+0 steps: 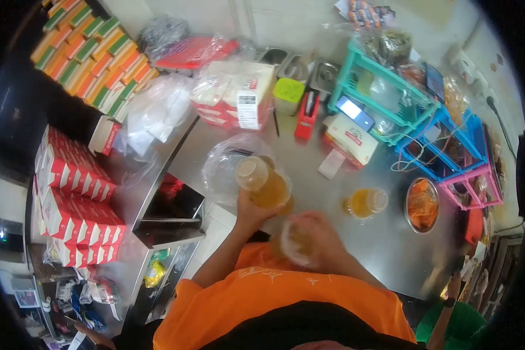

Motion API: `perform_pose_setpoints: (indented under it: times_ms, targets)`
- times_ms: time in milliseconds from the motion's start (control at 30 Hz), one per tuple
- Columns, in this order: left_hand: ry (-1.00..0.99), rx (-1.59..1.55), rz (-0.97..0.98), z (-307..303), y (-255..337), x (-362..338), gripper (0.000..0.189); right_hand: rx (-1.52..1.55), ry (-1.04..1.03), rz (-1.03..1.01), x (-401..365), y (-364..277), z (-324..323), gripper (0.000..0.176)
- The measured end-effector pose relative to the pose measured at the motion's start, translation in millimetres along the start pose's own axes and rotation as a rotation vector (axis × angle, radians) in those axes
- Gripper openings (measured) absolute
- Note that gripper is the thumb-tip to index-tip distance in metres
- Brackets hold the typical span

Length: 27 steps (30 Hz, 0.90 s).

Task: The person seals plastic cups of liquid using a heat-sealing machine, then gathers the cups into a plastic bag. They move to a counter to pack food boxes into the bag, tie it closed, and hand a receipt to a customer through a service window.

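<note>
My left hand (pixel 252 211) is wrapped round a lidded clear cup of yellow-orange drink (pixel 270 190) above the steel counter. Close to my body, my right hand (pixel 315 228) grips another clear cup (pixel 297 242), which is blurred and tilted. A crumpled clear plastic bag (pixel 219 169) lies just left of the first cup. To the right, a third lidded cup with yellow-orange drink (pixel 366 203) rests on the counter.
Wrapped boxes (pixel 230 96), a lime-lidded container (pixel 287 93) and a red stapler-like object (pixel 307 115) stand behind. Right are a teal basket (pixel 347 79), blue basket (pixel 443 169) and metal bowl (pixel 423 224). Stacked red-white boxes (pixel 79 204) are left. Other people's arms (pixel 443 318) show at lower edges.
</note>
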<state>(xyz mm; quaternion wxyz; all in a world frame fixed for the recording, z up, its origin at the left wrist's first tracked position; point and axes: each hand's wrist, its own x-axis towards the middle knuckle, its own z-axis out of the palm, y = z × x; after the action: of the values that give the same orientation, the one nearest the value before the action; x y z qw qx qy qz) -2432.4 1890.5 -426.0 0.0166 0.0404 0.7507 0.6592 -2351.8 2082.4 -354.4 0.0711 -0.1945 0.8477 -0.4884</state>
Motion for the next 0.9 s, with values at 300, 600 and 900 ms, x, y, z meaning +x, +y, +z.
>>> perform_pose_setpoints:
  times_ms: [300,600,900]
  targets:
    - [0.317,0.284,0.113,-75.3,-8.9,33.4,0.076,-0.351,0.379,0.254,-24.7,18.1,-15.7,0.077]
    - [0.102,0.353,0.195,-97.0,-83.6,78.9,0.083,-0.139,0.630,0.439,-2.9,-5.6,30.3,0.078]
    - [-0.083,0.243,0.183,-115.5,-94.6,87.0,0.104,0.695,0.938,0.230,52.6,-24.3,66.2,0.089]
